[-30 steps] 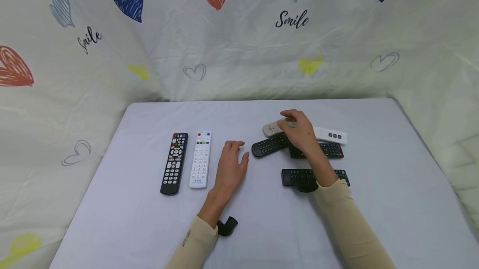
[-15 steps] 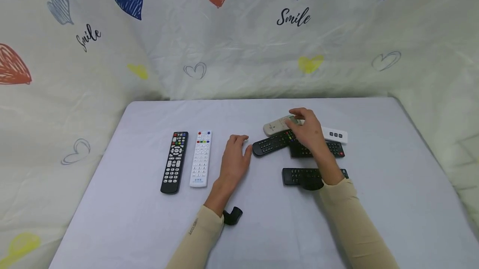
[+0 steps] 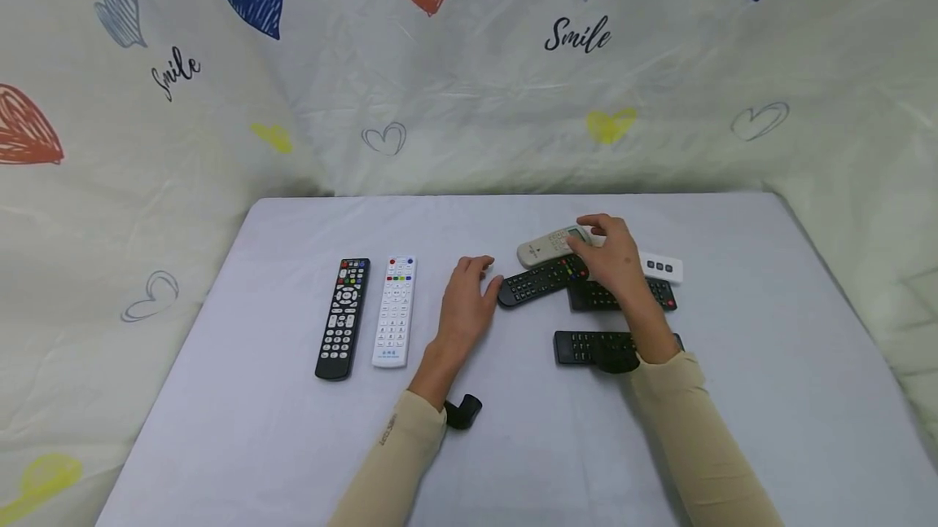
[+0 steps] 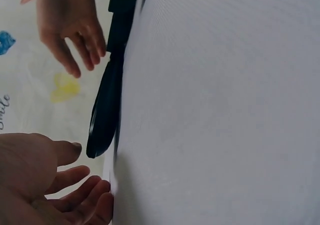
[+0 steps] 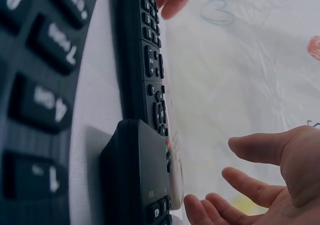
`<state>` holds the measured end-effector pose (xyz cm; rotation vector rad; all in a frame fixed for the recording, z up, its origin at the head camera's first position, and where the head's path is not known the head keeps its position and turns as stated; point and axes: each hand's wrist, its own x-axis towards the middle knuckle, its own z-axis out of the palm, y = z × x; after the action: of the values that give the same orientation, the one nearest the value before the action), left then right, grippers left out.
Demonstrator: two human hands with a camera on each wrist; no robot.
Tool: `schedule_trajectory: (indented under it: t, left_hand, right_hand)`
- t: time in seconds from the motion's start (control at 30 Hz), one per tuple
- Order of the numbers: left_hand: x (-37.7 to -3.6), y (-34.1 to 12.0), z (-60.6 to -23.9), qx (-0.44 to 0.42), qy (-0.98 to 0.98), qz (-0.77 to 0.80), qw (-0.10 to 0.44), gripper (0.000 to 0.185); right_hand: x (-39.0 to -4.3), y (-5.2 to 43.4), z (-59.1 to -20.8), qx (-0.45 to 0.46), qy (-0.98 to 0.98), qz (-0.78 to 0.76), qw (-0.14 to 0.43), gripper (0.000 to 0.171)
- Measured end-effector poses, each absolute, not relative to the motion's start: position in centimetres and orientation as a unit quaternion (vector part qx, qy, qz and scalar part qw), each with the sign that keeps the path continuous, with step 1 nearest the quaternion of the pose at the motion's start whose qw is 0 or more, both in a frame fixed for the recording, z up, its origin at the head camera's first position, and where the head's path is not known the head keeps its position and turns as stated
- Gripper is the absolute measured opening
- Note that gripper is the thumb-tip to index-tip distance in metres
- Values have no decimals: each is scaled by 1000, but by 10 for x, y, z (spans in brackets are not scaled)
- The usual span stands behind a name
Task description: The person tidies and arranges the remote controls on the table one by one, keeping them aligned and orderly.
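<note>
My left hand hovers by the rounded end of a black remote control, fingers loosely bent and holding nothing. In the left wrist view its thumb and fingers are spread near that remote's tip. My right hand is over the far right group, near a grey-beige remote with a small screen. The right wrist view shows the right hand with fingers apart and nothing between them. Partly behind this hand and forearm lie a white remote and another black remote.
Nearer the front, a black remote lies crosswise, partly covered by the right wrist camera. On the left, a black remote and a white remote lie side by side. The white table backs onto a heart-printed curtain.
My left hand has moved forward and right, closer to the rounded end of the black remote. My right hand has shifted right, uncovering more of the grey-beige and black remotes.
</note>
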<state>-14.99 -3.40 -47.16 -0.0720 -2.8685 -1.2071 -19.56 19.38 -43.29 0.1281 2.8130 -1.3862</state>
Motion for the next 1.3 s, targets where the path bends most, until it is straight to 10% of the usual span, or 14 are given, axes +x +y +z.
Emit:
schedule_trajectory:
  t: [1.3]
  left_hand:
    - [-191,-11,-470,-27,-920,-391,-23,37]
  right_hand:
    - [-206,206,-434,75,899,-427,57,54]
